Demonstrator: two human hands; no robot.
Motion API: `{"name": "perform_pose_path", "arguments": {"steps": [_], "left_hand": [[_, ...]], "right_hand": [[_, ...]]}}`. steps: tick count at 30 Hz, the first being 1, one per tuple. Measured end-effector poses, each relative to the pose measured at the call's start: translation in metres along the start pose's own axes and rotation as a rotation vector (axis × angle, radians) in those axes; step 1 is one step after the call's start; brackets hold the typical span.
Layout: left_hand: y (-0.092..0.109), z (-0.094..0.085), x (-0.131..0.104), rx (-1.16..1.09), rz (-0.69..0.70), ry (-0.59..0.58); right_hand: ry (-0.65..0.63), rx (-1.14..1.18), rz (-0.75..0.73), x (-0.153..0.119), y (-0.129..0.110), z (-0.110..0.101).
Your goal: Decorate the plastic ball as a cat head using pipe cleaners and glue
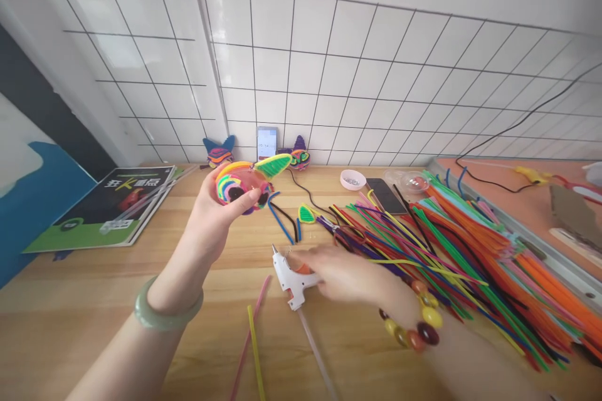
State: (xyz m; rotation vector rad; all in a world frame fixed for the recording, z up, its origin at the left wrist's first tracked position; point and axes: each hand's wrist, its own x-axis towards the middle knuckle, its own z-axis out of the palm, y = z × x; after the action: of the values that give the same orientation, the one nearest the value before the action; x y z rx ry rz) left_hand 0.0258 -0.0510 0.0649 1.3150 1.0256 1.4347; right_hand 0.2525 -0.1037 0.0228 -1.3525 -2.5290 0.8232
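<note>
My left hand [219,207] is closed round a rainbow-striped pipe-cleaner animal head [229,187] with black eyes, held up above the table. One green ear edged in yellow [275,166] sticks out from its top right. My right hand [341,272], somewhat blurred, is at the handle of a white hot glue gun [288,272], fingers bent over its orange trigger. The gun's nozzle points away to the upper left, and a clear glue stick [314,351] runs out of its back. A second green ear piece [306,213] lies beyond the gun on the table.
Loose pipe cleaners [451,263] in many colours cover the right side. Behind them are a dark phone [385,196] and a pink bowl [352,180]. Two finished heads, one at left [220,153], flank an upright phone [267,143]. A green-black book [108,207] lies left.
</note>
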Motion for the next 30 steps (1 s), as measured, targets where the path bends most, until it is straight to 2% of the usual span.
{"name": "perform_pose_path", "arguments": {"steps": [2, 4, 8, 11, 13, 16, 18, 20, 24, 30], "left_hand": [[0.001, 0.001, -0.002, 0.022, -0.005, 0.021], [0.002, 0.002, -0.004, 0.033, -0.010, 0.037], [-0.001, 0.005, -0.004, 0.044, 0.058, 0.056], [-0.008, 0.005, -0.001, 0.080, 0.158, 0.093], [-0.015, 0.005, 0.002, 0.116, 0.207, 0.107], [-0.028, 0.006, 0.003, 0.172, 0.261, 0.115], [-0.038, 0.009, 0.002, 0.225, 0.291, 0.124], [-0.048, 0.014, 0.000, 0.298, 0.299, 0.124], [-0.063, 0.027, -0.010, 0.393, 0.292, 0.084], [-0.067, 0.038, -0.024, 0.473, 0.336, 0.021]], "right_hand": [[-0.031, -0.165, -0.032, -0.008, 0.000, 0.018], [0.014, -0.265, 0.016, -0.010, 0.004, 0.035], [0.064, -0.200, 0.068, -0.009, 0.012, 0.050], [0.144, -0.062, 0.051, -0.013, 0.016, 0.043], [0.245, 0.085, 0.045, -0.018, 0.019, 0.034], [0.484, 0.306, 0.059, -0.026, 0.023, 0.026], [0.651, 0.374, 0.039, -0.031, 0.025, 0.024], [0.752, 0.397, -0.009, -0.035, 0.024, 0.023], [0.815, 0.347, -0.137, -0.039, 0.015, 0.018], [0.881, 0.223, -0.299, -0.038, 0.004, 0.015]]}}
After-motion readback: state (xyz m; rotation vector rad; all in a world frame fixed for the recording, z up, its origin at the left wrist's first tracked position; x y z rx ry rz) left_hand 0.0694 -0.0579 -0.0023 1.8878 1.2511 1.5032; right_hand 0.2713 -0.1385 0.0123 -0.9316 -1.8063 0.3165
